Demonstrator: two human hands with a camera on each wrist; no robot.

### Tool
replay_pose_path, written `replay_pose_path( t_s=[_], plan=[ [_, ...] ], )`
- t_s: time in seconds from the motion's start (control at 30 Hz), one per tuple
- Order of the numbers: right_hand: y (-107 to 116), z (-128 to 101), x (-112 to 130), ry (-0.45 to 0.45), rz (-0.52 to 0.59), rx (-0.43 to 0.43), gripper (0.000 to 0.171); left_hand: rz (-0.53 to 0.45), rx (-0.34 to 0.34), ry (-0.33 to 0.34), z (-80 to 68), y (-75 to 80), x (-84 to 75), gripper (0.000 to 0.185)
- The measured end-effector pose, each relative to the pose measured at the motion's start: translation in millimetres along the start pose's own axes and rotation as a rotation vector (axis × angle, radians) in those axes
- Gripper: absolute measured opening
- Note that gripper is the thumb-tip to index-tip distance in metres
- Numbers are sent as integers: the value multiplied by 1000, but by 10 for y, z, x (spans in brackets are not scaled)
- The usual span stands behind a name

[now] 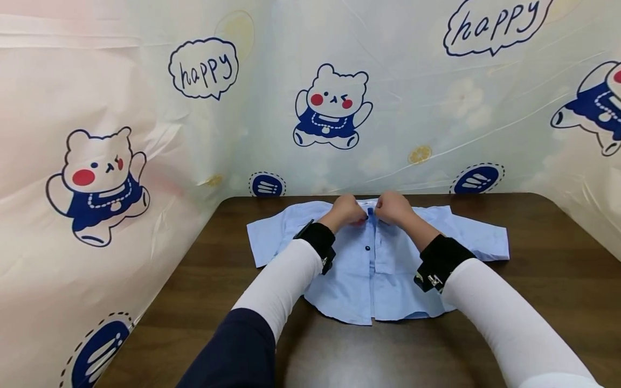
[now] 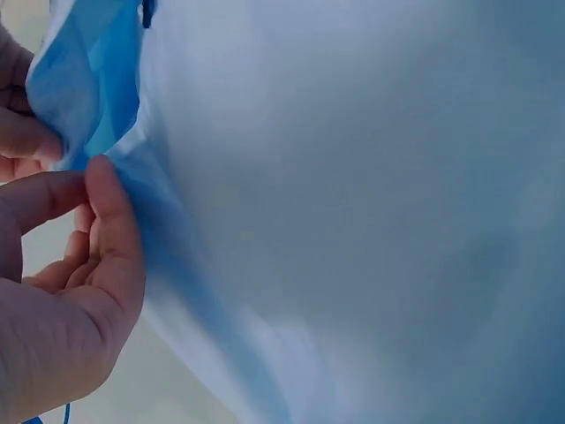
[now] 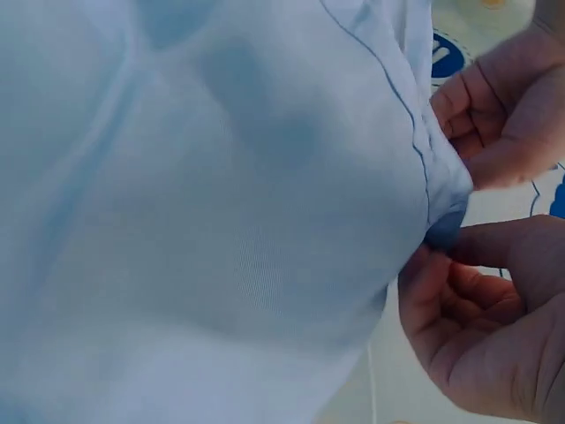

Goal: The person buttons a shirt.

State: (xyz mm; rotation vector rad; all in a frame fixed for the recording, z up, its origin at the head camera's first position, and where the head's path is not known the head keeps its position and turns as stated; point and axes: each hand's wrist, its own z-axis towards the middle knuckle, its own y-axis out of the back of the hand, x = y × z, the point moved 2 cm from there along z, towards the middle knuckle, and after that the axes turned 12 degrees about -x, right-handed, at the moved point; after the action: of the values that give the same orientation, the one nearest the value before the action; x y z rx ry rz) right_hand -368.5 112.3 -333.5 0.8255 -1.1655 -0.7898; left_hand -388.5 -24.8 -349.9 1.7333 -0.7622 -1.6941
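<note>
A light blue short-sleeved shirt [image 1: 339, 275] lies spread on the table, its front placket running down the middle and a dark button [image 1: 367, 248] showing on it. At the collar end, my left hand [image 1: 350, 210] pinches the shirt's edge between thumb and forefinger, as the left wrist view shows with the left hand [image 2: 79, 274] at the fabric. Close beside it my right hand [image 1: 394, 209] pinches the other side of the neck opening. In the right wrist view the right hand [image 3: 494, 309] grips a folded bit of cloth, fingertips partly hidden by it.
The dark brown wooden table [image 1: 204, 285] reaches out past both sleeves. Behind it hangs a pale curtain [image 1: 271, 113] printed with bears and the word happy. Black straps with small devices [image 1: 320, 242] sit on both wrists.
</note>
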Motion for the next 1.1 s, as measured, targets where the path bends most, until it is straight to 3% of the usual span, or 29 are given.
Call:
replay_pose_path(
  t_s=[0.17, 0.33, 0.53, 0.77, 0.97, 1.1],
  plan=[
    [18, -62, -42, -75, 267, 19, 17, -363, 3, 152, -93, 9, 33, 13],
    [-20, -91, -44, -74, 343, 15, 17, -553, 66, 218, -171, 43, 60, 6],
    [-27, -131, -26, -84, 372, -13, 16, -585, 126, 216, -225, 56, 57, 6],
    [-28, -159, 6, -69, 400, -11, 16, -588, 28, 196, -286, 10, 67, 4],
    [-59, -160, 9, -125, 500, 26, 19, -639, 15, 193, -305, 4, 94, 6],
    [-78, -157, 5, -137, 495, 18, 15, -664, 23, 209, -316, 22, 100, 6]
  ],
)
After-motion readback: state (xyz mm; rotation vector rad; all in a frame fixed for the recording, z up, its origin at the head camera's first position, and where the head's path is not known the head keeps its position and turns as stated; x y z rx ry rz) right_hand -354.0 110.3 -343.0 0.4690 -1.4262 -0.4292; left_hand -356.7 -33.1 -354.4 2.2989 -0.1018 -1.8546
